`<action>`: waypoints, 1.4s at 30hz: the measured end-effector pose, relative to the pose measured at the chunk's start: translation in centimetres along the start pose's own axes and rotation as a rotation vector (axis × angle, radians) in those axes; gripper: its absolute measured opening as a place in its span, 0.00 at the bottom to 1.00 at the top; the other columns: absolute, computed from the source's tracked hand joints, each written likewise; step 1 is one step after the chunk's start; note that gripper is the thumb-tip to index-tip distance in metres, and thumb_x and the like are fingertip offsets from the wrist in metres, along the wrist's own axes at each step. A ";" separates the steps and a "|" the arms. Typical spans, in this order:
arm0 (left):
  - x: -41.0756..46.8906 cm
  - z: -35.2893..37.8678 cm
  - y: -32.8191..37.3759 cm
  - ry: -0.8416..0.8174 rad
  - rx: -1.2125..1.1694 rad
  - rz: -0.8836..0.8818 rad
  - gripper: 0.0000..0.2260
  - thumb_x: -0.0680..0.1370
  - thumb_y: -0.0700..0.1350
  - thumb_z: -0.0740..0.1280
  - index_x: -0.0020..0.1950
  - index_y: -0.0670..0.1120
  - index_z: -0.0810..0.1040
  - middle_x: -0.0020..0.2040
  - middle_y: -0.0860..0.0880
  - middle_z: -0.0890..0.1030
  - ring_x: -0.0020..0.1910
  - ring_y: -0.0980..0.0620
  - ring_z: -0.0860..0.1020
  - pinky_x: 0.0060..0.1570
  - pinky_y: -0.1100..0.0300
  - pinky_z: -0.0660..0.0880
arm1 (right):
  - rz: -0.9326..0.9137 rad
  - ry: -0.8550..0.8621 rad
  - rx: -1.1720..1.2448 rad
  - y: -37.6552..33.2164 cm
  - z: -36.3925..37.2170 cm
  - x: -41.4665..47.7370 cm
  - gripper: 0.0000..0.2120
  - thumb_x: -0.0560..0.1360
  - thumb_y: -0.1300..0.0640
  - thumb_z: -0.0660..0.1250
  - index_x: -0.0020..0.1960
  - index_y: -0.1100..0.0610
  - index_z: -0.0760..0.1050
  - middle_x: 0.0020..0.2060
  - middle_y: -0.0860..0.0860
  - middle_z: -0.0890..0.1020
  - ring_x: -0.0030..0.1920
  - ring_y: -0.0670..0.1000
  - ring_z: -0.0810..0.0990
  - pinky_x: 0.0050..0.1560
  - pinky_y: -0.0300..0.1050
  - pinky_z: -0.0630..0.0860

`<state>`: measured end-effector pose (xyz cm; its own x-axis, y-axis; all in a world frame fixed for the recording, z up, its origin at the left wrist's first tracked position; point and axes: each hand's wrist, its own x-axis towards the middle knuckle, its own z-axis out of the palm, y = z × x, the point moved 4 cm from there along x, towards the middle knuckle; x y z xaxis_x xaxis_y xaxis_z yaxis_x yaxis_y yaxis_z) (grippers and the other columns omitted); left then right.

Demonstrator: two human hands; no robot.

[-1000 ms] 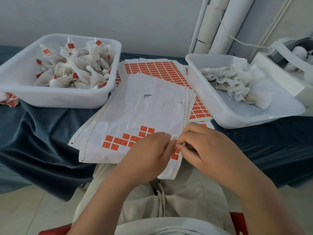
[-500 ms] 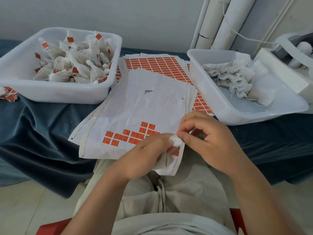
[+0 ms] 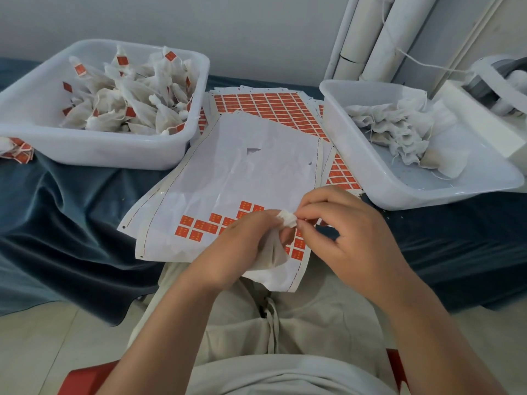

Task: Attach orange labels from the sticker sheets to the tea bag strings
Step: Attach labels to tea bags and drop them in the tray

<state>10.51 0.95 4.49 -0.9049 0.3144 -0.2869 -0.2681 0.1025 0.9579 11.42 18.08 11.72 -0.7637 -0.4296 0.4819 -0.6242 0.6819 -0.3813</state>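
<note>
My left hand (image 3: 242,246) grips a white tea bag (image 3: 273,252) by its body, above the near edge of the top sticker sheet (image 3: 233,178). The bag's gathered top (image 3: 288,219) pokes out between the two hands. My right hand (image 3: 348,232) pinches at that top with thumb and forefinger; I cannot make out the string or a label in the pinch. Several orange labels (image 3: 199,228) remain in the sheet's near rows. A fuller sheet of orange labels (image 3: 271,105) lies behind it.
A white tub (image 3: 99,149) at the left holds several labelled tea bags. A white tub (image 3: 399,192) at the right holds unlabelled bags. Loose labelled bags (image 3: 17,151) lie at the far left on the blue cloth. White pipes and a machine stand at the back right.
The hands lifted slightly from the sheet's corner and the tea bag's gathered top came into view between them. My right hand's pinch shifted onto that top.
</note>
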 end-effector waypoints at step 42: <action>-0.4 3.2 1.8 -0.188 -0.823 -0.001 0.13 0.80 0.46 0.63 0.35 0.51 0.76 0.36 0.53 0.68 0.37 0.56 0.69 0.45 0.58 0.66 | -0.218 0.166 -0.143 0.2 -0.6 0.1 0.05 0.80 0.60 0.72 0.49 0.59 0.87 0.50 0.49 0.87 0.65 0.60 0.77 0.65 0.60 0.73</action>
<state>11.50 4.04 6.31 -0.8542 0.4736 -0.2147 -0.4900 -0.5950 0.6371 11.32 18.57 12.14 -0.5697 -0.4806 0.6667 -0.7317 0.6659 -0.1453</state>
